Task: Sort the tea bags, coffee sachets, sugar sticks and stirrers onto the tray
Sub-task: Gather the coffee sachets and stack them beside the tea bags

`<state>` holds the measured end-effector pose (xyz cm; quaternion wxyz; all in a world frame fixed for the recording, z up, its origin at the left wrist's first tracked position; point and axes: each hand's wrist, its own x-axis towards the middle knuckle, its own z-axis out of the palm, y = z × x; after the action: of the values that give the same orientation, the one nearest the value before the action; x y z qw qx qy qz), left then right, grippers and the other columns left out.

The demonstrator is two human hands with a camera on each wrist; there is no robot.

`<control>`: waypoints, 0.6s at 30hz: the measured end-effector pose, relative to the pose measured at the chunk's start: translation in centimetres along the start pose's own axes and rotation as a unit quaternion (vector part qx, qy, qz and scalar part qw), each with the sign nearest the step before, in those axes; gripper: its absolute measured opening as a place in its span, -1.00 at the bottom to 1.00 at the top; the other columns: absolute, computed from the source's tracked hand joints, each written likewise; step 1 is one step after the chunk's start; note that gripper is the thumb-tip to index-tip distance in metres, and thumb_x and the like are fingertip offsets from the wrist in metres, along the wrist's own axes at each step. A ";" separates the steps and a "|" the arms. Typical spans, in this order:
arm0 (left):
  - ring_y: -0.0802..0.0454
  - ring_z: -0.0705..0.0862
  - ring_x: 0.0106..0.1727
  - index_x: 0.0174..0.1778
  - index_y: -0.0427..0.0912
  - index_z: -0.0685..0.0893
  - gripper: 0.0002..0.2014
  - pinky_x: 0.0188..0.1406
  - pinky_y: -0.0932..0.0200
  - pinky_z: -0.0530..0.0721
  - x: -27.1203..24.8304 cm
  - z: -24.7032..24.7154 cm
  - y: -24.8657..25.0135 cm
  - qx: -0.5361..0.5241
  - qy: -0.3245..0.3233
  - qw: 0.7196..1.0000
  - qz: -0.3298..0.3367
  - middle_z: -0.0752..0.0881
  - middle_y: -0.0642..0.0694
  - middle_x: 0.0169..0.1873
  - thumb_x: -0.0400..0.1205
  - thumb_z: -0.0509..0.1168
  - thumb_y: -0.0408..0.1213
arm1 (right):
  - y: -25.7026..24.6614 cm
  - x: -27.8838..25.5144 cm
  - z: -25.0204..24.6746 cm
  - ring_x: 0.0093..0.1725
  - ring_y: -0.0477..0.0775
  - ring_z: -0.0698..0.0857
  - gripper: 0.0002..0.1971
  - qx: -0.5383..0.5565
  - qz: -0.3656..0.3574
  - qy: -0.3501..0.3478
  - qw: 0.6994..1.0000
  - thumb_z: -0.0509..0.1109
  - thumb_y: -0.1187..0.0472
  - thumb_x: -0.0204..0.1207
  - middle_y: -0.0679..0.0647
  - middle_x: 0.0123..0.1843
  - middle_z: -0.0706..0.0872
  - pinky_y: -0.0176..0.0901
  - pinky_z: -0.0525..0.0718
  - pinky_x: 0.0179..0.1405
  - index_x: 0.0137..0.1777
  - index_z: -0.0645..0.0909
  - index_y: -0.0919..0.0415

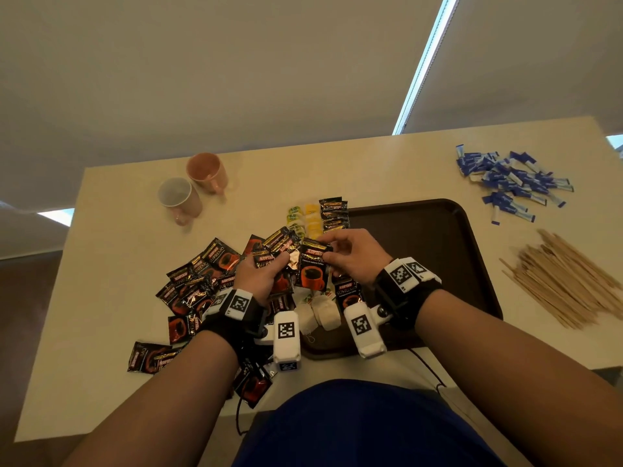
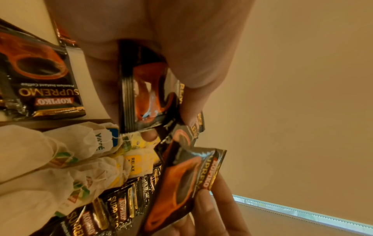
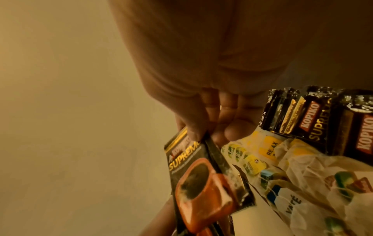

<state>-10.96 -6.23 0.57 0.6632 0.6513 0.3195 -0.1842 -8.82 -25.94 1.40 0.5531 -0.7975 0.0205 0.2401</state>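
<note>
Beige table, brown tray. Left hand clutches several coffee sachets; right hand pinches one sachet (above the tray's left edge). Best laid flat onto the existing row.

We wear a dark blue top, and our forearms are bare, with no sleeves reaching them. Around our left wrist runs a black strap carrying white blocks printed with black-and-white square code markers. A white camera housing juts from that strap, marked with the same kind of code on its top and again on its end. Our right wrist has a matching black band with two white marker blocks side by side, and a second white housing with its own code and a round dark fitting beside it. Thin black cables trail from the wrist gear.
</note>
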 end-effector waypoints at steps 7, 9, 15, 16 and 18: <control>-0.20 0.83 -0.04 0.00 -0.12 0.70 -0.79 0.08 -0.25 0.79 -0.3 0.0 0.2 0.073 -0.030 0.996 0.030 0.84 -0.20 -0.04 0.52 0.56 -0.30 | -0.4 0.5 -0.1 -0.27 -0.08 0.72 -0.73 -0.034 -0.004 0.017 0.999 0.59 0.28 0.44 0.05 -0.24 0.75 -0.10 0.78 -0.05 0.14 0.74 0.21; -0.19 0.84 -0.05 0.05 -0.15 0.68 -0.75 0.03 -0.21 0.80 -0.4 0.0 0.2 0.075 -0.040 0.996 0.030 0.83 -0.22 -0.02 0.51 0.56 -0.33 | -0.3 0.5 -0.1 -0.26 -0.10 0.71 -0.75 -0.042 0.009 0.024 0.999 0.60 0.23 0.44 0.05 -0.21 0.77 -0.16 0.76 -0.08 0.10 0.76 0.23; -0.13 0.85 -0.14 0.11 -0.19 0.63 -0.75 -0.19 -0.09 0.83 -1.1 0.4 0.8 0.029 -0.059 0.998 -0.010 0.84 -0.22 -0.05 0.61 0.47 -0.20 | -0.1 0.6 0.2 -0.28 0.02 0.72 -0.87 0.012 0.042 0.026 0.999 0.57 0.27 0.47 0.20 -0.14 0.76 -0.13 0.76 -0.19 -0.05 0.69 0.17; -0.17 0.85 -0.12 0.07 -0.18 0.64 -0.78 -0.15 -0.14 0.83 -1.2 0.5 0.9 0.017 -0.059 0.998 -0.021 0.84 -0.24 -0.06 0.63 0.45 -0.16 | 0.0 0.7 0.2 -0.28 0.03 0.72 -0.87 0.020 0.046 0.023 0.998 0.57 0.29 0.46 0.23 -0.12 0.77 -0.12 0.76 -0.19 -0.07 0.68 0.15; -0.30 0.83 -0.01 0.04 -0.18 0.67 -0.75 0.04 -0.33 0.78 -1.1 0.5 1.1 0.012 -0.054 0.998 -0.039 0.83 -0.29 -0.02 0.63 0.44 -0.07 | 0.2 0.8 0.3 -0.27 0.06 0.72 -0.87 0.022 0.047 0.011 0.999 0.56 0.31 0.47 0.26 -0.13 0.76 -0.05 0.77 -0.16 -0.08 0.67 0.15</control>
<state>-10.95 -6.87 2.13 0.6637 0.6357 0.3062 -0.2484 -8.28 -25.59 0.87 0.5583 -0.7859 0.0693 0.2568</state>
